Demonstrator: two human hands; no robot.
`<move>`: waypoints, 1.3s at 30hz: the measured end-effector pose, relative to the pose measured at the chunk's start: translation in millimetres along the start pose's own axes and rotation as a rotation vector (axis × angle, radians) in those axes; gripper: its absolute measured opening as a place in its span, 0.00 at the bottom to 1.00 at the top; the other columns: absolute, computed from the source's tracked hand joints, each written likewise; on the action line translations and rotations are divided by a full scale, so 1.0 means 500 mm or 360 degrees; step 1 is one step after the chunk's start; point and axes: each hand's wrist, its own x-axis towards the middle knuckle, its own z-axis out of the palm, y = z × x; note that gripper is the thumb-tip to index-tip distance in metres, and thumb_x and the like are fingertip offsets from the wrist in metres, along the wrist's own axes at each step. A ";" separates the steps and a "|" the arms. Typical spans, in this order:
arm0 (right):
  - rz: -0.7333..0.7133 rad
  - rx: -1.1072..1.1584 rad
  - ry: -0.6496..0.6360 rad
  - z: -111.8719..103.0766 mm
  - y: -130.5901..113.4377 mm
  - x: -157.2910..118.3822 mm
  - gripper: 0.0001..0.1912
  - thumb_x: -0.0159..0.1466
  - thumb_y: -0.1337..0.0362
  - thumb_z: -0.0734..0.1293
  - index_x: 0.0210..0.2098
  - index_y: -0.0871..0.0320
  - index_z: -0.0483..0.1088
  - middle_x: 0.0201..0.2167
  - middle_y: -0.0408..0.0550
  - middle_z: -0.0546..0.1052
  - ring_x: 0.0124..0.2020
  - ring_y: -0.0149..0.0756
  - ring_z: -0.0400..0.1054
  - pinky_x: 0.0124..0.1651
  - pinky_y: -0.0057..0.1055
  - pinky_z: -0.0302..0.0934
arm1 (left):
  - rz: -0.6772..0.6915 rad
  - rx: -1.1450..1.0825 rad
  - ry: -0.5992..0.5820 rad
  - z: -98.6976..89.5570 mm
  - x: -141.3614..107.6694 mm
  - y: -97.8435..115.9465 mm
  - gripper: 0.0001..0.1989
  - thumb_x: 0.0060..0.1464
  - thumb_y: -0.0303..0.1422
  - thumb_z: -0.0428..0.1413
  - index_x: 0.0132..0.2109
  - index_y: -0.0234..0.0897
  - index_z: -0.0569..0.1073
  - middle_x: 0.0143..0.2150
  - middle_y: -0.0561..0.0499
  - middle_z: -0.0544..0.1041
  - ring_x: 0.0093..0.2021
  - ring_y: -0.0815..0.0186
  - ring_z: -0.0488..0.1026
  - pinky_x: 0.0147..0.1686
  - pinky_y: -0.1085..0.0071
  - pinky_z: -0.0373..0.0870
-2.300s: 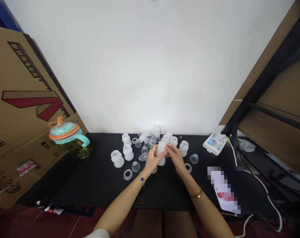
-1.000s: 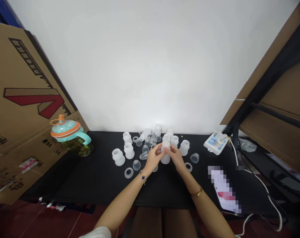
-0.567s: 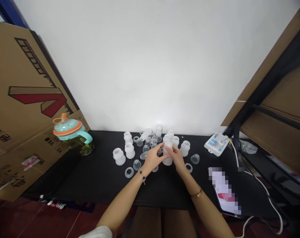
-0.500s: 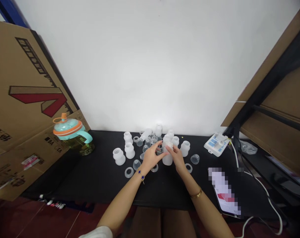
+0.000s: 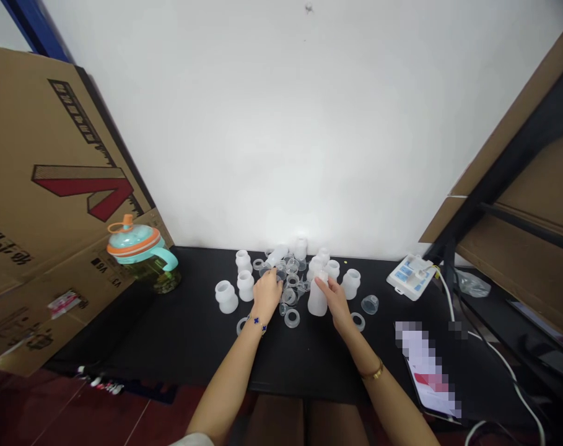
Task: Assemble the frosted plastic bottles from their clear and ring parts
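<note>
My right hand is closed round the upper part of a translucent white baby bottle, which stands roughly upright at the front of the group. My left hand is away from it, fingers curled down at the left side of a pile of clear plastic parts. What its fingertips grip, if anything, is hidden. Among those parts are clear rings and dome-shaped caps. White open-necked bottles stand on both sides, including one at the left and another at the right. A clear cap lies right of my right hand.
On the black table a turquoise and orange jug stands at the left, before a cardboard box. A white box with a cable and a phone lie at the right. The wall rises behind.
My left hand has left the bottle and moved left to the clear parts. My right hand still holds the bottle. The whole view has shifted slightly.
</note>
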 end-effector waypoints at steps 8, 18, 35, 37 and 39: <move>0.0009 -0.0019 -0.0015 0.003 -0.003 -0.003 0.23 0.58 0.45 0.73 0.44 0.55 0.79 0.42 0.49 0.82 0.45 0.50 0.73 0.45 0.40 0.68 | 0.0002 -0.0007 -0.0081 -0.001 0.001 0.000 0.17 0.61 0.31 0.55 0.56 0.35 0.73 0.49 0.37 0.80 0.47 0.49 0.78 0.40 0.63 0.69; -0.0008 -0.0078 -0.0033 0.003 0.001 -0.002 0.27 0.56 0.42 0.74 0.45 0.57 0.79 0.40 0.50 0.82 0.44 0.52 0.74 0.46 0.42 0.68 | 0.0079 -0.1109 0.0299 -0.016 0.007 0.016 0.22 0.56 0.42 0.63 0.55 0.41 0.75 0.47 0.43 0.81 0.45 0.54 0.79 0.46 0.62 0.73; 0.0049 0.0074 -0.0066 0.007 -0.005 -0.002 0.25 0.55 0.45 0.74 0.45 0.55 0.79 0.40 0.47 0.82 0.44 0.49 0.74 0.46 0.38 0.67 | -0.0398 -0.2622 -0.0283 -0.002 -0.001 0.049 0.21 0.49 0.46 0.67 0.40 0.34 0.76 0.39 0.47 0.81 0.38 0.64 0.79 0.42 0.68 0.76; 0.0065 0.0136 -0.0065 0.007 -0.004 -0.001 0.25 0.54 0.45 0.75 0.45 0.55 0.80 0.41 0.48 0.82 0.45 0.49 0.74 0.47 0.39 0.67 | -0.0433 -0.2718 -0.0338 0.001 -0.001 0.051 0.20 0.48 0.45 0.68 0.40 0.34 0.76 0.39 0.46 0.81 0.39 0.63 0.80 0.42 0.69 0.76; 0.0082 0.0187 -0.0072 0.007 -0.001 0.000 0.26 0.54 0.45 0.76 0.44 0.56 0.80 0.41 0.48 0.82 0.44 0.49 0.74 0.47 0.39 0.67 | -0.0474 -0.2779 -0.0367 0.003 -0.001 0.053 0.20 0.46 0.44 0.70 0.39 0.34 0.76 0.39 0.46 0.81 0.38 0.63 0.80 0.41 0.69 0.76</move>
